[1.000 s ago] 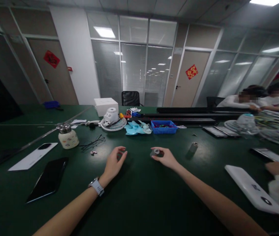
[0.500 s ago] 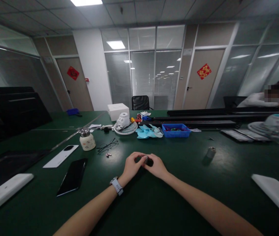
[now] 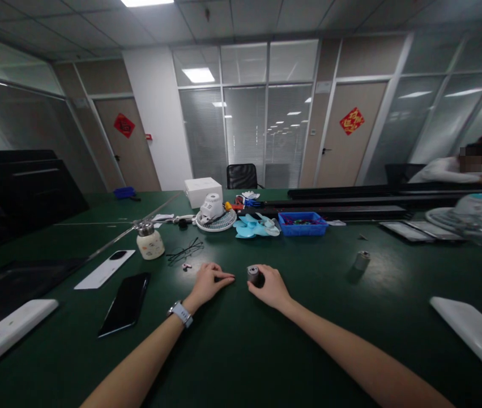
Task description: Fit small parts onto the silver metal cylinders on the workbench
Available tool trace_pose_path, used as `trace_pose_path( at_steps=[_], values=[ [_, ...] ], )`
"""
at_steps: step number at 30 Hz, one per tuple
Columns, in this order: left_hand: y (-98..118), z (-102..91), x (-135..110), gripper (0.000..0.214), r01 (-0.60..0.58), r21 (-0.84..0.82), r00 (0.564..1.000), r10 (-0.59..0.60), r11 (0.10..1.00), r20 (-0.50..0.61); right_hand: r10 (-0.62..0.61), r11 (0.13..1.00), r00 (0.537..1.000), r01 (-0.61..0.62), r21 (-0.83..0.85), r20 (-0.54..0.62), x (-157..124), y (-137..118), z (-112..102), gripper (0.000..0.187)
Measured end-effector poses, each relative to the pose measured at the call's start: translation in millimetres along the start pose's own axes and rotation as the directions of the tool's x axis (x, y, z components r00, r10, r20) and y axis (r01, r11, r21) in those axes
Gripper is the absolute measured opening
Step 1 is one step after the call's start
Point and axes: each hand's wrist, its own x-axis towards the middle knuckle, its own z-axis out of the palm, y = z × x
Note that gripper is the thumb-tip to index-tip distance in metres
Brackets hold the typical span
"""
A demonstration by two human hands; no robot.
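Note:
My right hand [image 3: 271, 286] rests on the green table [image 3: 241, 345] and grips a small dark grey cylinder [image 3: 252, 273] with a pale end. My left hand [image 3: 208, 281], with a watch [image 3: 180, 313] on the wrist, lies just left of it, fingers curled and forefinger pointing toward the cylinder; whether it holds anything is hidden. A second small grey cylinder [image 3: 362, 260] stands alone further right.
Ahead lie a white fan base [image 3: 216, 212], pale blue fan blades [image 3: 256, 226], a blue tray [image 3: 303, 222], a small jar [image 3: 149, 241], glasses [image 3: 184, 251] and a white box [image 3: 203, 191]. Two phones [image 3: 125, 304] [image 3: 105, 268] lie left. A white device [image 3: 474, 335] lies right; another person [image 3: 461, 168] sits far right.
The two hands met over the cylinder half a second ago; now they have parted, the left drawn slightly leftward, the right keeping the cylinder. The view has turned left.

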Motion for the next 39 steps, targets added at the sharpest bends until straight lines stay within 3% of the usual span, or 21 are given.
trace_pose_path(
  at_steps=[5,8,10,12,14,17,19,21,24,26,27,29,31,32,33,35,37,39],
  values=[
    [-2,4.8,4,0.040,0.003,0.013,1.000,-0.003,1.000,0.002,0.064,0.996,0.998,-0.063,0.055,-0.009,0,1,0,0.060],
    [-5,5.5,3,0.042,0.014,-0.025,0.997,-0.016,1.000,-0.071,0.175,0.972,0.984,-0.170,0.165,-0.017,2,3,3,0.051],
    [-7,5.9,2,0.042,0.033,-0.044,0.990,-0.039,0.998,-0.138,0.215,0.907,0.976,-0.211,0.364,0.031,2,5,0,0.045],
    [-7,5.9,1,0.041,0.057,-0.051,0.980,-0.066,0.997,-0.188,0.232,0.733,0.963,-0.264,0.627,0.135,1,8,-8,0.046],
    [-6,5.7,2,0.041,0.065,-0.054,0.975,-0.075,0.996,-0.207,0.255,0.432,0.922,-0.378,0.819,0.292,-2,11,-22,0.047],
    [-4,4.8,3,0.044,0.043,-0.063,0.977,-0.055,0.997,-0.205,0.276,-0.023,0.818,-0.519,0.855,0.504,-9,16,-43,0.041],
    [-4,4.2,3,0.045,0.033,-0.068,0.979,-0.046,0.997,-0.196,0.294,-0.178,0.771,-0.536,0.825,0.564,-12,20,-51,0.037],
    [-5,3.7,3,0.047,0.037,-0.075,0.981,-0.051,0.996,-0.187,0.304,-0.216,0.754,-0.541,0.812,0.583,-13,23,-52,0.035],
    [-7,3.5,2,0.048,0.053,-0.080,0.981,-0.067,0.995,-0.183,0.318,-0.200,0.739,-0.560,0.804,0.594,-11,26,-47,0.028],
    [-7,3.6,2,0.047,0.063,-0.073,0.980,-0.076,0.995,-0.183,0.360,-0.128,0.744,-0.558,0.820,0.563,-9,29,-46,0.022],
    [-7,3.6,2,0.047,0.068,-0.068,0.980,-0.079,0.995,-0.184,0.380,-0.047,0.765,-0.545,0.837,0.520,-8,33,-48,0.022],
    [-7,3.9,2,0.047,0.073,-0.061,0.979,-0.084,0.995,-0.186,0.396,0.195,0.844,-0.463,0.865,0.362,-5,46,-58,0.031],
    [-7,4.2,3,0.047,0.070,-0.064,0.978,-0.081,0.996,-0.190,0.387,0.457,0.913,-0.313,0.833,0.130,-3,71,-75,0.046],
    [-7,4.4,3,0.047,0.065,-0.065,0.979,-0.076,0.996,-0.190,0.397,0.563,0.918,-0.250,0.788,0.007,-3,86,-85,0.051],
    [-7,4.6,4,0.048,0.059,-0.066,0.980,-0.071,0.996,-0.188,0.421,0.652,0.900,-0.215,0.727,-0.112,-3,103,-94,0.055],
    [-8,4.8,4,0.049,0.051,-0.067,0.982,-0.063,0.996,-0.177,0.476,0.782,0.818,-0.225,0.581,-0.324,-5,137,-113,0.056],
    [-9,5.0,4,0.050,0.056,-0.068,0.986,-0.066,0.996,-0.155,0.508,0.843,0.722,-0.303,0.444,-0.471,-9,165,-126,0.051],
    [-11,5.0,3,0.052,0.063,-0.072,0.988,-0.072,0.995,-0.138,0.529,0.848,0.656,-0.386,0.362,-0.538,-13,184,-134,0.043]
  ],
)
